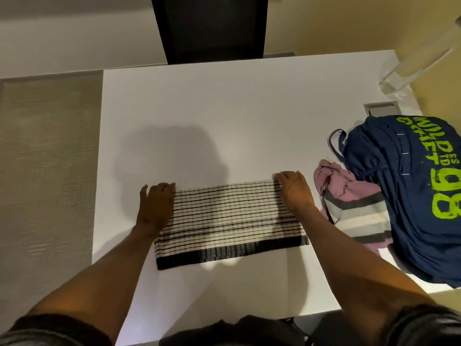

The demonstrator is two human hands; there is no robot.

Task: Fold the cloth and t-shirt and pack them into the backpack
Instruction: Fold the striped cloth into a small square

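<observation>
- Hands apart: left hand (pixel 157 203) on far-left corner of cloth (pixel 229 221), right hand (pixel 293 191) on far-right corner; fingers bent, pinch or press unclear.
- Cloth flat on worktop (pixel 224 116), spanning between them.

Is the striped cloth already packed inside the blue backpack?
No, the striped cloth lies flat on the white table, with the left hand and right hand on it, apart from the blue backpack.

Cream cloth (pixel 229 221) with thin black stripes; pink t-shirt (pixel 345 189) banded grey and white; navy backpack (pixel 404 183), lime lettering; white table (pixel 224 108).
</observation>
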